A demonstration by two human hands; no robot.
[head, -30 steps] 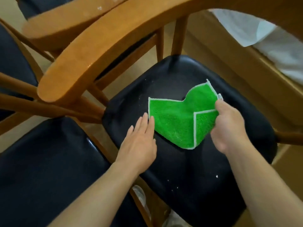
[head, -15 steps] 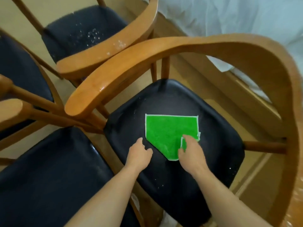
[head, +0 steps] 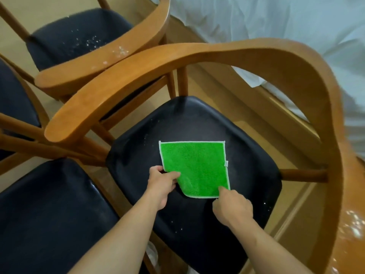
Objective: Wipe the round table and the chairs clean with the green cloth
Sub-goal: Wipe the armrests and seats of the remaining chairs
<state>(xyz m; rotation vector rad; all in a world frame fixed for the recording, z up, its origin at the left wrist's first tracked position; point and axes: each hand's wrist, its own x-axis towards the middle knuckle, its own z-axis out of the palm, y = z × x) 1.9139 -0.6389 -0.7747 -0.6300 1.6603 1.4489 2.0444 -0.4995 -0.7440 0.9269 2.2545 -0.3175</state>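
Green terry cloth (head: 194,167) lay square, flat on black padded chair seat (head: 246,155) | our left hand (head: 161,185) pinched its left edge | our right hand (head: 232,207) pinched its near-right corner | curved wooden armrest (head: 158,70) above

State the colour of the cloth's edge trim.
White trim on the bright green cloth, seen in the head view.

A white sheet (head: 286,32) drapes over a wooden ledge (head: 256,99) above the tan floor (head: 49,4).

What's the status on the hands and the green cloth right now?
Left hand pinches green cloth at near-left corner. Right hand holds near-right corner. Cloth flat on black chair seat. White specks on seat; nothing blocking.
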